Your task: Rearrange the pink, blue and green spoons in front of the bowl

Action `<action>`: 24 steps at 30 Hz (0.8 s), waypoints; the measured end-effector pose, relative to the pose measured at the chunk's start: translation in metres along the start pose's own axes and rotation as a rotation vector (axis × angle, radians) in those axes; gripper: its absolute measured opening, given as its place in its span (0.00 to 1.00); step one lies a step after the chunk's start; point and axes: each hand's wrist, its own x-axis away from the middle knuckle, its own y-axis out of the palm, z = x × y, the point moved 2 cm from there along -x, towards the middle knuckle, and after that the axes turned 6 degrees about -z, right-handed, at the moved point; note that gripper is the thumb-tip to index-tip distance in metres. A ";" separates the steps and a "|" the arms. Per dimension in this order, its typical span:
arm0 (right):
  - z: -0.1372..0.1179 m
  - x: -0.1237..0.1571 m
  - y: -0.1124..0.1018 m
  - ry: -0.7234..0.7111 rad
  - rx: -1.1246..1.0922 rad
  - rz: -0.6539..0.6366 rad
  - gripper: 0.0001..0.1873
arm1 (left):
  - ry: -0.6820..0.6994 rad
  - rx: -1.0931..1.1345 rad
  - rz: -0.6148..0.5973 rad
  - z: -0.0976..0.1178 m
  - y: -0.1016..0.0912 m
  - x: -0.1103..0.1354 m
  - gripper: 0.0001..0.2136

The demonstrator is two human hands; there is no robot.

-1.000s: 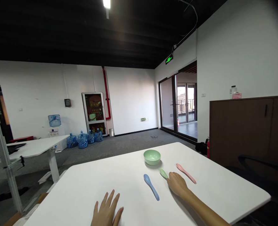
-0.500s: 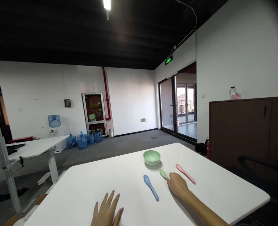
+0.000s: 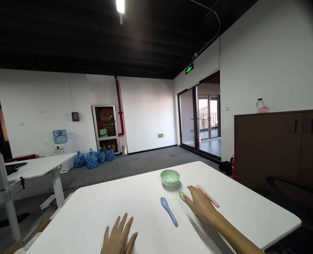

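Note:
My left hand lies flat on the white table near its front edge, fingers spread, holding nothing. My right hand reaches over the handle of a green spoon, fingers stretched forward, lying between that spoon and a pink spoon at its right. Only the green spoon's bowl end and a bit of handle show past my fingers. A blue spoon lies left of my right hand. A pale green bowl stands just beyond the spoons.
A dark wooden cabinet stands at the right, with a black chair beside the table. Another white desk is at the left, a metal frame post near it. Water bottles sit by the far wall.
My right hand has opened its fingers and slid forward over the green spoon's handle toward the pink spoon. The left hand has stayed flat.

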 end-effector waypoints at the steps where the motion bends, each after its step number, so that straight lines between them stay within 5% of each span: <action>1: 0.000 0.003 0.001 -0.012 -0.007 -0.002 0.32 | -0.001 -0.002 0.002 0.000 0.001 0.000 0.25; 13: -0.016 0.040 0.009 -0.071 -0.084 -0.096 0.38 | 0.008 0.011 0.002 -0.002 0.005 -0.003 0.25; 24: -0.018 0.043 0.011 -0.052 -0.069 -0.131 0.39 | 0.006 0.031 0.009 -0.005 0.008 -0.003 0.25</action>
